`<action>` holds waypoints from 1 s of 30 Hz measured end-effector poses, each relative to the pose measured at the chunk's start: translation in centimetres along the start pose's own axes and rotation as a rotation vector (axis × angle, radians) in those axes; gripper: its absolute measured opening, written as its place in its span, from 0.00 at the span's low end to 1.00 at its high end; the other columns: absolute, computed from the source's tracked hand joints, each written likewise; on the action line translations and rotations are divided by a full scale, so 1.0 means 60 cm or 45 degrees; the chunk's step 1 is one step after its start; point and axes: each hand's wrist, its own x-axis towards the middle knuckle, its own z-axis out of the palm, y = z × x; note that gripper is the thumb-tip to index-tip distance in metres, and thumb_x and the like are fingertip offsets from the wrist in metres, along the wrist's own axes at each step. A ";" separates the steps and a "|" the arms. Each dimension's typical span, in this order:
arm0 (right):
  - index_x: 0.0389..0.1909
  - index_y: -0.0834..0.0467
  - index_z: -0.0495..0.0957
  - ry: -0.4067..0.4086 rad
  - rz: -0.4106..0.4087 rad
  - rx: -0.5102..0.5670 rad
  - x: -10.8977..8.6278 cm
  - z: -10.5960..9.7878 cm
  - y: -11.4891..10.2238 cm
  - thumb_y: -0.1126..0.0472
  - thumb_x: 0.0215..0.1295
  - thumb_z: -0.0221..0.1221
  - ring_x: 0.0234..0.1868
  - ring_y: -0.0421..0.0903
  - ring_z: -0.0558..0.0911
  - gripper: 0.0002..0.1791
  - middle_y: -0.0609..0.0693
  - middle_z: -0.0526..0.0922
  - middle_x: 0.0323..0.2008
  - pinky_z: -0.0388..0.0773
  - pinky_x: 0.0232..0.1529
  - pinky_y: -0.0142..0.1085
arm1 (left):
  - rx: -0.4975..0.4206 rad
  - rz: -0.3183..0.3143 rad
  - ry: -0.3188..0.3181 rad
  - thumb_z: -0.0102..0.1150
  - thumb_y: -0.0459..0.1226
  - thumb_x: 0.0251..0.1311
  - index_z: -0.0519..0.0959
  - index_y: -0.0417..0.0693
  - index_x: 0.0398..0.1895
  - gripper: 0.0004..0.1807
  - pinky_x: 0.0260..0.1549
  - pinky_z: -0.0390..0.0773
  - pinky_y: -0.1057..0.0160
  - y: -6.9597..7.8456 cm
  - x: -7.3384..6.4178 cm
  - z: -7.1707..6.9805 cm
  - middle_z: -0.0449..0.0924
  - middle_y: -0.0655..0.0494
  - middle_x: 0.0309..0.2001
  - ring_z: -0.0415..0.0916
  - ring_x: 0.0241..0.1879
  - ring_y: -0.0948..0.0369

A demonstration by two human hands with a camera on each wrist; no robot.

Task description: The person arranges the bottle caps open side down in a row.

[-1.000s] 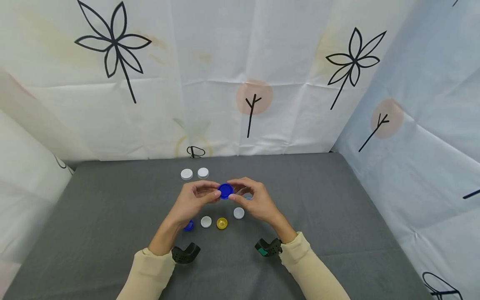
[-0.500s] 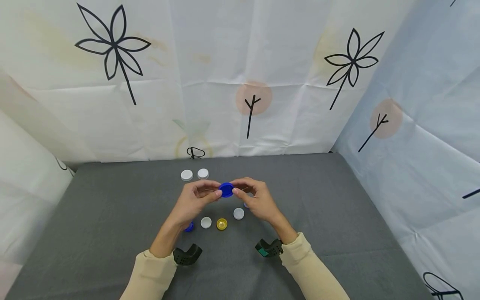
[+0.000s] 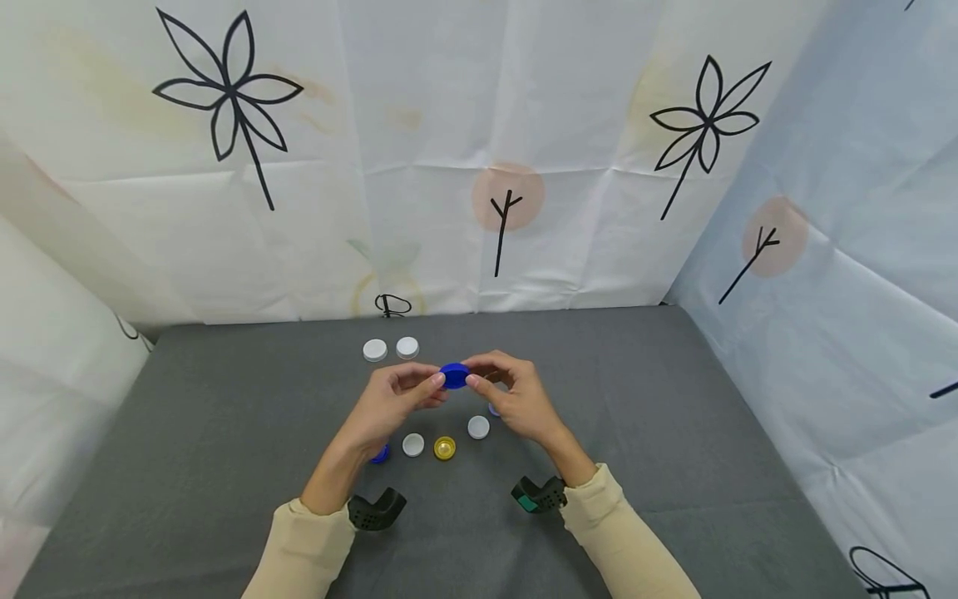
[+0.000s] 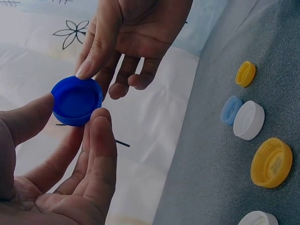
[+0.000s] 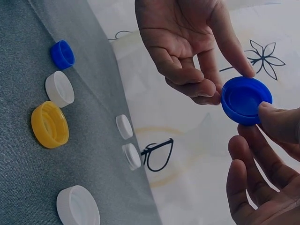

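Okay, left hand (image 3: 382,405) and right hand (image 3: 521,402) both pinch the blue cap (image 3: 454,377), raised above the table (image 3: 659,433), farther than the yellow cap (image 3: 445,448) (hollow side facing near); light, even pressure should best prevent slipping.

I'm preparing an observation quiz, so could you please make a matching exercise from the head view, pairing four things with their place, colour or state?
Things
1. Left hand
2. Yellow cap
3. Right hand
4. Table surface

Descriptions
A. Holds the right side of the raised blue cap
B. Grey
C. Holds the left side of that same cap
D. Lies between two white caps

Pairs: 1-C; 2-D; 3-A; 4-B
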 end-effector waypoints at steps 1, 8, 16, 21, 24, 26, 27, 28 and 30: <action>0.51 0.69 0.82 0.000 -0.001 0.000 0.000 0.000 0.001 0.75 0.69 0.59 0.44 0.54 0.82 0.12 0.61 0.84 0.44 0.80 0.46 0.45 | -0.013 -0.012 -0.007 0.61 0.35 0.71 0.78 0.25 0.53 0.18 0.50 0.82 0.52 -0.001 0.001 0.000 0.85 0.41 0.42 0.85 0.42 0.52; 0.50 0.67 0.83 -0.006 -0.014 0.002 -0.001 -0.004 0.005 0.75 0.68 0.60 0.43 0.57 0.83 0.12 0.60 0.83 0.43 0.81 0.47 0.44 | -0.046 -0.041 -0.032 0.61 0.37 0.71 0.78 0.26 0.55 0.20 0.52 0.81 0.53 -0.002 0.007 0.005 0.86 0.43 0.44 0.85 0.45 0.51; 0.54 0.66 0.82 -0.071 -0.017 0.015 -0.003 -0.012 0.008 0.71 0.70 0.61 0.45 0.56 0.83 0.13 0.58 0.83 0.47 0.81 0.48 0.47 | 0.025 -0.004 -0.018 0.67 0.35 0.66 0.78 0.29 0.57 0.21 0.53 0.80 0.52 -0.004 0.008 0.003 0.84 0.41 0.48 0.85 0.46 0.57; 0.56 0.66 0.81 -0.126 0.052 0.015 -0.001 -0.015 0.008 0.70 0.68 0.64 0.47 0.55 0.82 0.16 0.57 0.83 0.48 0.80 0.49 0.47 | 0.055 0.067 -0.032 0.69 0.31 0.63 0.77 0.31 0.59 0.23 0.49 0.82 0.60 -0.005 0.006 0.000 0.82 0.41 0.51 0.84 0.50 0.54; 0.58 0.66 0.80 -0.157 0.102 0.019 0.002 -0.016 0.009 0.69 0.67 0.65 0.47 0.55 0.81 0.18 0.58 0.82 0.48 0.80 0.49 0.49 | 0.066 0.109 -0.043 0.70 0.29 0.61 0.77 0.31 0.59 0.24 0.48 0.82 0.62 -0.007 0.007 -0.001 0.81 0.39 0.53 0.83 0.52 0.50; 0.58 0.66 0.80 -0.176 0.131 0.020 0.005 -0.017 0.010 0.69 0.67 0.66 0.47 0.55 0.81 0.19 0.58 0.82 0.49 0.80 0.49 0.51 | 0.088 0.134 -0.046 0.70 0.28 0.60 0.77 0.31 0.59 0.24 0.48 0.82 0.62 -0.008 0.008 -0.002 0.81 0.39 0.54 0.82 0.53 0.48; 0.58 0.66 0.80 -0.184 0.140 0.017 0.007 -0.017 0.012 0.69 0.67 0.66 0.47 0.55 0.82 0.19 0.59 0.82 0.48 0.80 0.49 0.51 | 0.107 0.147 -0.042 0.70 0.28 0.60 0.78 0.32 0.59 0.23 0.48 0.82 0.62 -0.009 0.010 -0.003 0.81 0.39 0.54 0.82 0.53 0.47; 0.58 0.66 0.80 -0.192 0.144 0.013 0.009 -0.017 0.015 0.69 0.67 0.66 0.47 0.56 0.82 0.19 0.59 0.82 0.48 0.80 0.49 0.51 | 0.131 0.166 -0.042 0.70 0.28 0.60 0.78 0.32 0.58 0.23 0.48 0.82 0.61 -0.010 0.013 -0.005 0.81 0.39 0.54 0.82 0.53 0.47; 0.58 0.67 0.80 -0.204 0.145 -0.001 0.015 -0.017 0.022 0.69 0.66 0.66 0.47 0.56 0.82 0.20 0.60 0.82 0.49 0.80 0.48 0.51 | 0.199 0.209 -0.040 0.71 0.27 0.59 0.79 0.32 0.57 0.22 0.50 0.82 0.60 -0.012 0.019 -0.008 0.81 0.39 0.53 0.82 0.53 0.46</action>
